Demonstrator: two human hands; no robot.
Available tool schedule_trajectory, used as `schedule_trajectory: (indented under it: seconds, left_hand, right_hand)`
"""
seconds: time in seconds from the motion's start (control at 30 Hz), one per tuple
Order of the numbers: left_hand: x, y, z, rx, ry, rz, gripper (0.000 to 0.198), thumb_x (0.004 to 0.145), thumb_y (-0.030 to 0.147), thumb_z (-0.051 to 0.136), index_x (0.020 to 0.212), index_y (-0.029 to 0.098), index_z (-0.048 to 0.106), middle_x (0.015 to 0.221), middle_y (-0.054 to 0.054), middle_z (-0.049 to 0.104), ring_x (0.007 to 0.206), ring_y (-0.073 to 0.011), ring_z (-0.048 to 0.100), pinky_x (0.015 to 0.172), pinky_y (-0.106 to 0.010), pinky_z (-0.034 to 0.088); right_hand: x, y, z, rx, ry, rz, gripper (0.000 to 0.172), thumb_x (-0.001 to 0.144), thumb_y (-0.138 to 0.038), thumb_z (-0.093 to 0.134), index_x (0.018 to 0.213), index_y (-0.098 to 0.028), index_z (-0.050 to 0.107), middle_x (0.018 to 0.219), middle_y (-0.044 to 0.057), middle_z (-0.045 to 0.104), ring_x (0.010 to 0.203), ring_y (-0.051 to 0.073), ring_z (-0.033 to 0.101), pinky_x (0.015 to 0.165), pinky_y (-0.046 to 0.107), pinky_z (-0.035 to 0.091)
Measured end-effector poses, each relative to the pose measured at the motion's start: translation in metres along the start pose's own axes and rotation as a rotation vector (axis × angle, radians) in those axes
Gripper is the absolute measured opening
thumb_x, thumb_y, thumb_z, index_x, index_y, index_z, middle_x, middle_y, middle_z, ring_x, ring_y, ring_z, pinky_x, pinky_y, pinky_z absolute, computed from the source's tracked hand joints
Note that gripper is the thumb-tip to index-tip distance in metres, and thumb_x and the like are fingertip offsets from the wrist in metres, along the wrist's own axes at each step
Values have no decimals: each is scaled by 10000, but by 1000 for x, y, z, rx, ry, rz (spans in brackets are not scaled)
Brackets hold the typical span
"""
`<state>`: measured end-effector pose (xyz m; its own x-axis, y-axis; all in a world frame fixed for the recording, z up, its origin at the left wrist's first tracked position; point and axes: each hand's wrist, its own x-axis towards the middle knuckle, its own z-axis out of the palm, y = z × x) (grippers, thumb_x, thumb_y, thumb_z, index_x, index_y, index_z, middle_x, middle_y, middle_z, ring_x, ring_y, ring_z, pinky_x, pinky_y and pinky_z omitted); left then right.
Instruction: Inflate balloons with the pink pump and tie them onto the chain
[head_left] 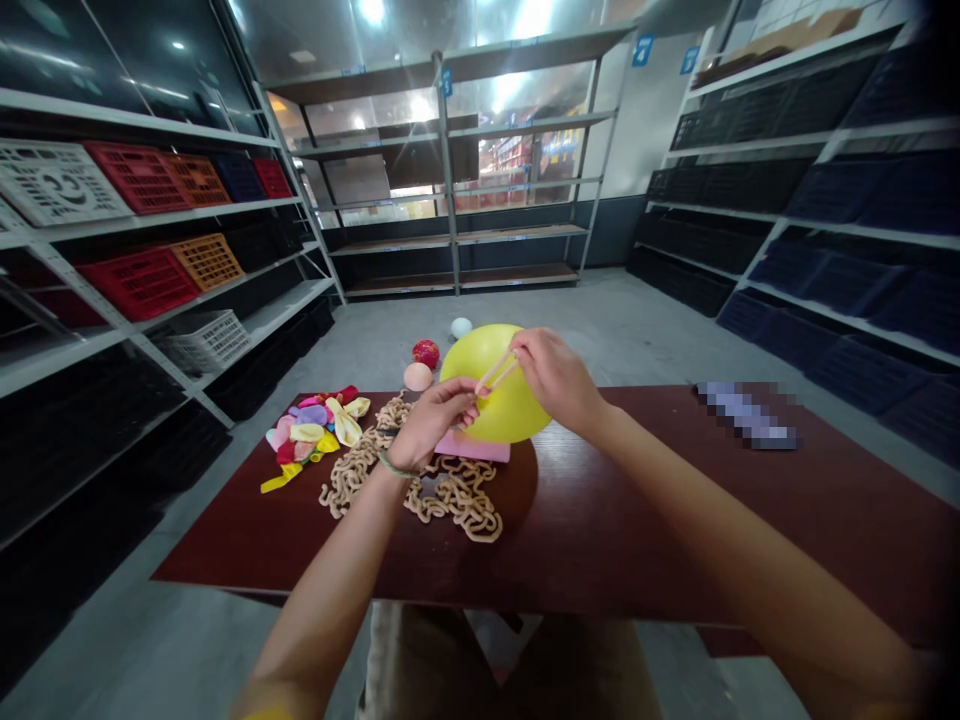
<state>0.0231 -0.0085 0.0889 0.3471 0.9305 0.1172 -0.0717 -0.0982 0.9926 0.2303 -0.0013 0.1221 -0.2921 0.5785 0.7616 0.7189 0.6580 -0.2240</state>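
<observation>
An inflated yellow balloon is just behind my two hands, above the table's far edge. My left hand is closed, thumb and fingers pinching the lower end of a thin, pale, stretched strand. The strand's upper end sits between the closed fingers of my right hand. Whether the strand joins the balloon's neck cannot be made out. Below my hands, a tan, chain-like tangle is spread on the dark red table. A pink object lies partly under the balloon.
Uninflated coloured balloons are piled at the table's left. Beyond the far edge are peach, red and pale blue round items. A pixelated object lies at right. Shelves with crates flank the room.
</observation>
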Motion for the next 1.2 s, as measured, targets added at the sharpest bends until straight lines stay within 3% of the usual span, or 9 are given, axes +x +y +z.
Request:
schedule_trajectory:
  seconds: [0.23, 0.33, 0.47, 0.6, 0.7, 0.8, 0.93, 1.1, 1.2]
  left_hand:
    - [-9, 11, 0, 358, -180, 72, 327, 888, 469, 578, 723, 194, 640, 647, -11, 572, 558, -124, 498, 537, -253, 395]
    - [-13, 11, 3, 498, -102, 109, 362, 918, 479, 518, 731, 192, 633, 602, 5, 538, 528, -125, 450, 505, -257, 327]
    - [-16, 6, 6, 619, -16, 163, 427, 933, 505, 464, 711, 177, 623, 628, -4, 571, 581, -140, 476, 558, -262, 336]
    - [-16, 3, 2, 564, 37, 57, 502, 944, 571, 387, 716, 169, 583, 575, 21, 488, 548, -127, 421, 543, -254, 315]
    - [-16, 3, -2, 577, -80, 54, 491, 952, 562, 383, 750, 169, 596, 576, 26, 479, 548, -125, 426, 550, -252, 320]
    - [-17, 4, -4, 712, -207, 156, 435, 974, 480, 392, 774, 168, 619, 649, 4, 563, 610, -134, 487, 598, -255, 349]
    - [-20, 6, 3, 865, -252, 241, 367, 973, 402, 437, 770, 165, 629, 686, -21, 610, 621, -142, 507, 613, -268, 356]
    - [-21, 0, 14, 731, -129, 231, 437, 953, 465, 466, 679, 162, 622, 627, -37, 607, 591, -148, 519, 609, -285, 389]
    - [-21, -4, 12, 527, -12, 106, 524, 958, 539, 395, 651, 165, 594, 533, -9, 526, 519, -131, 473, 548, -270, 366]
  right_hand:
    - [1, -9, -6, -26, -154, -73, 222, 1001, -252, 340, 996, -202, 556, 971, 67, 662, 954, 208, 565, 798, 330, 441]
    - [3, -14, -7, -72, -196, -88, 228, 1007, -253, 337, 995, -202, 558, 952, 58, 667, 937, 206, 561, 760, 320, 428]
    - [2, -18, -5, -69, -204, -93, 214, 1006, -262, 352, 988, -212, 559, 932, 57, 662, 924, 209, 574, 754, 328, 434]
    - [-3, -19, -2, 31, -143, -33, 163, 984, -267, 411, 1089, -222, 528, 1042, 79, 668, 1036, 228, 595, 819, 353, 456]
    - [-2, -22, -5, 49, -179, -37, 146, 975, -286, 436, 1067, -230, 534, 1030, 74, 667, 1017, 227, 604, 794, 347, 446]
    - [8, -29, -9, 73, -291, -55, 115, 963, -296, 456, 1006, -240, 546, 956, 37, 656, 904, 190, 601, 728, 311, 406]
    - [26, -38, -9, 208, -465, -83, 76, 928, -302, 521, 978, -246, 535, 822, -27, 632, 745, 135, 549, 665, 278, 343]
    - [37, -45, -1, 332, -576, -79, 57, 938, -286, 514, 964, -238, 531, 727, -57, 596, 654, 112, 498, 624, 274, 319]
    - [34, -42, -6, 277, -444, -35, 110, 966, -307, 471, 994, -230, 543, 845, -15, 634, 723, 133, 528, 657, 284, 351]
